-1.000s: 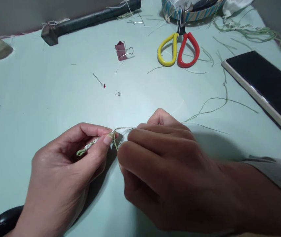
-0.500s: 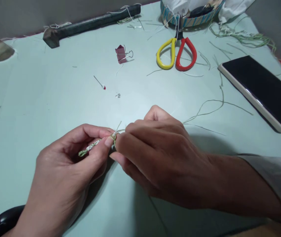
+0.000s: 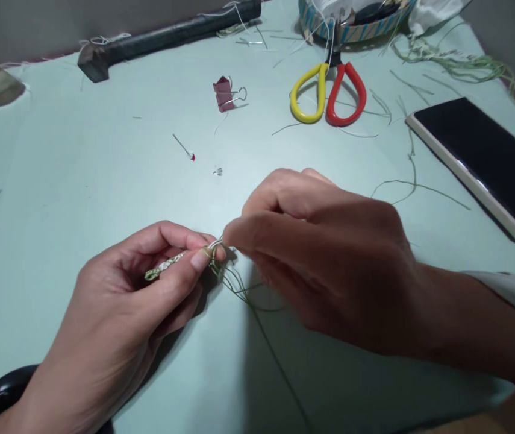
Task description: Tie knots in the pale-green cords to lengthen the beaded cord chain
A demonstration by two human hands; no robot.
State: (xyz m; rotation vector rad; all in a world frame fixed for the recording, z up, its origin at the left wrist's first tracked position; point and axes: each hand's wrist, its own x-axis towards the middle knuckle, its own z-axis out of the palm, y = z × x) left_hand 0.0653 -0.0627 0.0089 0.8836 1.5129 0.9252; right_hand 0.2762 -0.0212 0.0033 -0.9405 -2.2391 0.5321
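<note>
Between the thumb and fingers of my left hand (image 3: 144,295) is a small braided cord (image 3: 167,264) in green and white, its looped end sticking out toward the palm. My right hand (image 3: 324,253) is closed just to the right, its fingertips pinching the pale cords (image 3: 216,242) that come out of the braid. Loose green threads (image 3: 239,290) hang below the pinch in loops, and one strand runs down across the table. The fingertips of my right hand partly hide the cord ends.
Scissors (image 3: 328,96) with yellow and red handles lie behind my hands, near a pink binder clip (image 3: 223,95), a pin (image 3: 184,146) and a small clear bead (image 3: 218,172). A phone (image 3: 483,163) is at right. A hammer (image 3: 167,42) and a basket (image 3: 356,30) stand at the back.
My right hand has drawn slightly up and to the right, away from my left. Green thread loops now show below the braid. My left hand keeps its grip.
</note>
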